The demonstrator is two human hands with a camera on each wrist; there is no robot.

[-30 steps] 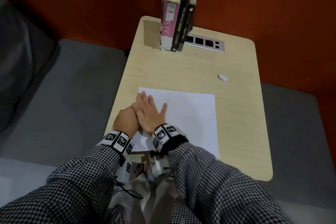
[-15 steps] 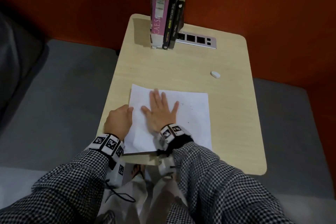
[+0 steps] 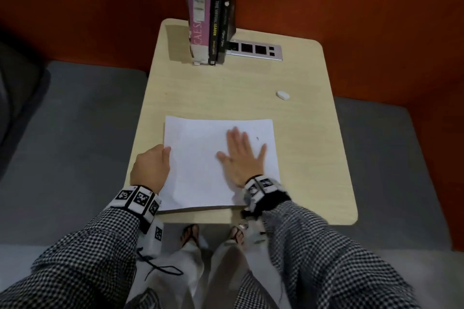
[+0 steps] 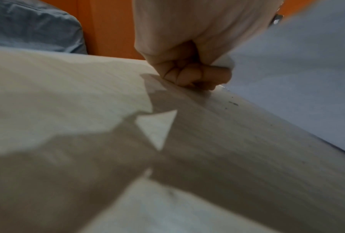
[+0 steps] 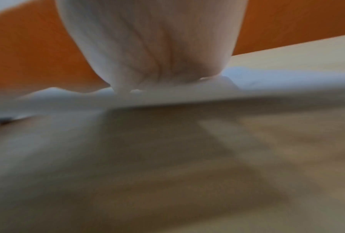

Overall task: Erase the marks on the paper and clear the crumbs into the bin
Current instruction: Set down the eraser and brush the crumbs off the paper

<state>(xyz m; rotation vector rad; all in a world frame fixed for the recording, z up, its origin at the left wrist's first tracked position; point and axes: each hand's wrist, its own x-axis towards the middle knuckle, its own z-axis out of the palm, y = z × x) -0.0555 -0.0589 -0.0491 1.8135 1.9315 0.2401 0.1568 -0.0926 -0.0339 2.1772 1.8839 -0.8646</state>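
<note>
**Sweeping hand crosses to the right half of the sheet**

Nearest, the left hand [image 3: 150, 168] sits at the left edge of the paper [image 3: 200, 158]; the left wrist view shows its fingers [image 4: 195, 75] curled into a fist on the table [image 3: 313, 158], the thumb seeming to pinch the sheet's edge and lift it slightly. A few dark crumbs [image 4: 233, 103] lie on the wood just beside that edge.

Further in, the right hand [image 3: 242, 155] lies flat on the paper, fingers straight and slightly spread, thumb out. A second ago it was beside the left hand at the sheet's left side; it has since slid across to the right half. That reads as brushing strokes, so erasing looks finished and crumb clearing is under way. One dark speck [image 3: 257, 138] remains just beyond the fingertips.

Beyond the sheet, the eraser [image 3: 282, 95] lies apart near the right edge; the books [image 3: 211, 20] stand at the back. No bin is in view.
</note>
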